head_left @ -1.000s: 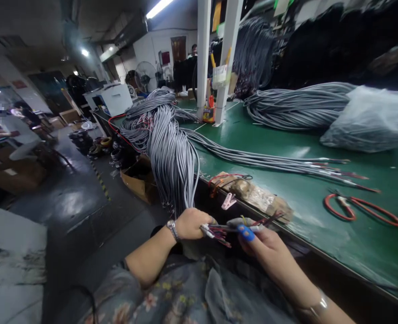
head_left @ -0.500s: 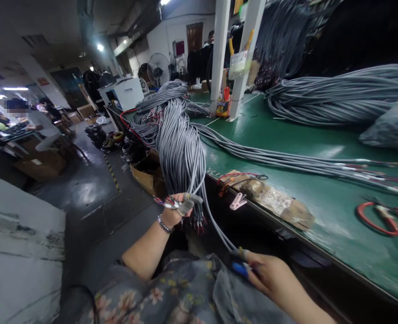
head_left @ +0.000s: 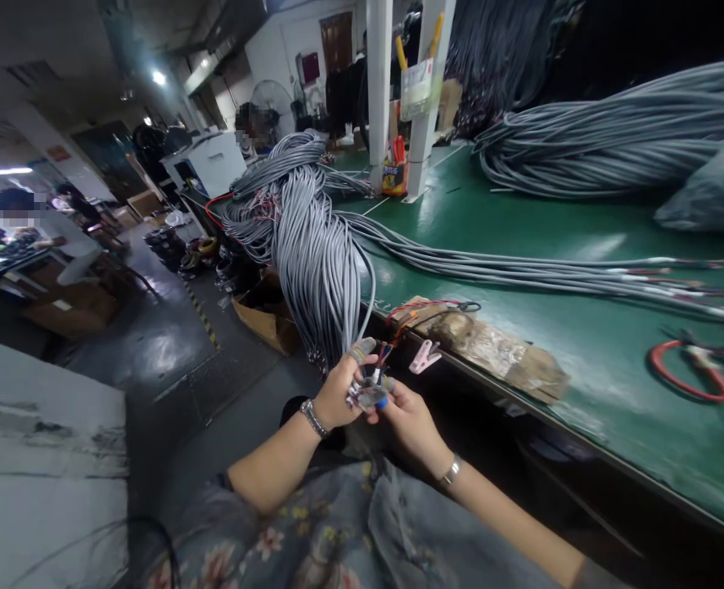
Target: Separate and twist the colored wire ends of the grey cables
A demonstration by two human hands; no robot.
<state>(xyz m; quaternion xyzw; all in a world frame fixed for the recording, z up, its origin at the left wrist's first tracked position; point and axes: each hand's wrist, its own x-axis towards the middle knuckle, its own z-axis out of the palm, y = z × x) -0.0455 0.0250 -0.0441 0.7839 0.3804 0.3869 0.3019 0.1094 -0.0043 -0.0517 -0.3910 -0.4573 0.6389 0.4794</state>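
My left hand [head_left: 341,393], with grey finger covers and a metal watch on its wrist, is closed on several grey cable ends with white sleeves and coloured wires [head_left: 379,366]. Against it, my right hand [head_left: 407,415] pinches at the same cable ends. A small blue thing [head_left: 382,402] shows at its fingertips; its kind is hard to make out. Behind the hands, a thick bundle of grey cables [head_left: 312,254] hangs over the bench's near edge. A pink clip [head_left: 424,357] sits at that edge, just right of the hands.
Along the edge of the green bench [head_left: 521,237] lies a taped cardboard piece [head_left: 496,352]. Red-handled cutters [head_left: 699,368] rest at the right. A large grey cable coil [head_left: 607,139] lies behind. White posts [head_left: 379,98] rise from the bench; a cardboard box [head_left: 269,315] stands below.
My right hand has moved up and left, bringing its cable ends to my left hand. Both hands now meet in front of the hanging bundle. The view has shifted slightly.
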